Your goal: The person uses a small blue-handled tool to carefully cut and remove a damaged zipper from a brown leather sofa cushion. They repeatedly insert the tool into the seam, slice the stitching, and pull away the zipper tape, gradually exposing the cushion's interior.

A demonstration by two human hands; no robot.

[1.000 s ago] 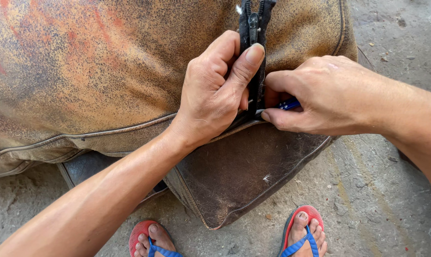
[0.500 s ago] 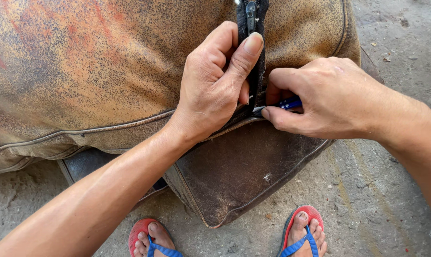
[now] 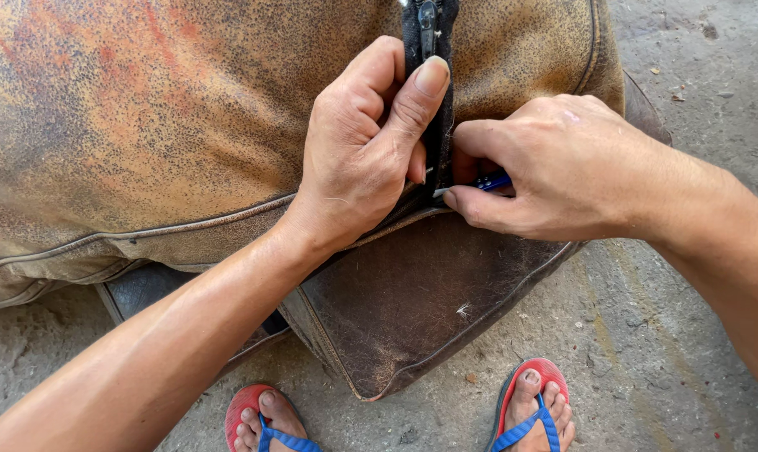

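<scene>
The worn leather cushion (image 3: 186,125) lay across the top of the view, its tan hide mottled with rusty orange and fine dark speckles, edged with raised piping. A black zipper (image 3: 429,50) ran down its middle to the lower seam. The left hand (image 3: 362,159) was clenched on the leather just beside the zipper, thumb pressed flat along the black tape. The right hand (image 3: 555,167) pinched a small blue-handled tool (image 3: 483,182) (mostly hidden by the fingers), its pale tip touching the seam at the zipper's foot. Beneath hung a darker brown flap (image 3: 421,310), scuffed and rounded at its corner, over rough grey concrete (image 3: 647,351). Red sandals with blue straps (image 3: 534,410) showed below.
</scene>
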